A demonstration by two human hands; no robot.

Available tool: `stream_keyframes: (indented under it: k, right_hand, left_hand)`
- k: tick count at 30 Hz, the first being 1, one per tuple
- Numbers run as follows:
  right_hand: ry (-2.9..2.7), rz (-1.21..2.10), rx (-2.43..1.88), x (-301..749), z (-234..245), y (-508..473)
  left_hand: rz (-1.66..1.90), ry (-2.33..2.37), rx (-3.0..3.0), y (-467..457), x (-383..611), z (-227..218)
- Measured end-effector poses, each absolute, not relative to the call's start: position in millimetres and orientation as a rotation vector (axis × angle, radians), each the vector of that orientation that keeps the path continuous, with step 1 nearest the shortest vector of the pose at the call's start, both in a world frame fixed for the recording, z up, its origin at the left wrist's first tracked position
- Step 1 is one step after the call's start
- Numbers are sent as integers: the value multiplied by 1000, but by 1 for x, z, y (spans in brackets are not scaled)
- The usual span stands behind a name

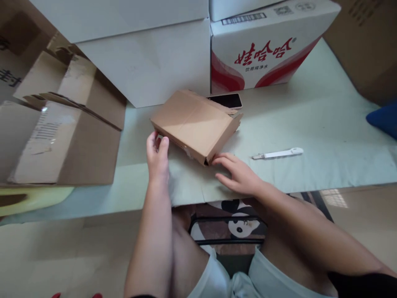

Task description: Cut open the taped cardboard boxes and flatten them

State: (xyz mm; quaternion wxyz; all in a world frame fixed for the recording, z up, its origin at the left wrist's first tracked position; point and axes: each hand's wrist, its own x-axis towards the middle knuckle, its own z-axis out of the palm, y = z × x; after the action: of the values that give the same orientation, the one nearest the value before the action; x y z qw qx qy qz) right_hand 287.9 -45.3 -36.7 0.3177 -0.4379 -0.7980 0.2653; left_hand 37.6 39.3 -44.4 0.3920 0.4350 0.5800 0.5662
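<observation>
A brown cardboard box (192, 120) sits at an angle in the middle of the table, with torn flaps along its right side. My left hand (157, 153) grips its left corner, the thumb on the near side and the other fingers partly hidden by the box. At the near right corner, my right hand (237, 173) touches the cardboard with its fingertips, thumb and fingers apart. To the right lies a white utility knife (277, 154) with its metal tip pointing left. Behind the box, a phone (228, 101) is partly covered.
White cartons (149, 66) stand along the back, beside a red-and-white water carton (263, 58). Several brown boxes (89, 145) are stacked at left. A pale green cloth covers the table (325, 136). Something blue (384, 119) lies at the right edge.
</observation>
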Motion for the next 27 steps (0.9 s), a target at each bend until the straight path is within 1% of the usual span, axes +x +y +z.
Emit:
stream_keyframes:
  k: [4, 8, 14, 17, 22, 24, 27]
  right_hand:
    - [-1728, 368, -1324, 314, -38, -18]
    - [-1584, 462, -1318, 331, -45, 14]
    - [-1736, 492, -1179, 315, -37, 6]
    - [-1735, 614, -1156, 315, -32, -8]
    - [-1553, 1065, -1379, 322, -34, -20]
    - [-1494, 1202, -1357, 320, -33, -24]
    - [-1377, 1284, -1240, 311, -29, -30]
  left_hand:
    - [1419, 1412, 1038, 41, 33, -41]
    - [1429, 1438, 946, 42, 32, -36]
    - [1434, 1269, 1001, 39, 36, -30]
    - [1420, 1267, 946, 36, 33, -27]
    - [1302, 1332, 848, 36, 28, -28]
    - [1278, 1337, 870, 35, 29, -29]
    - [1268, 1272, 943, 32, 31, -29]
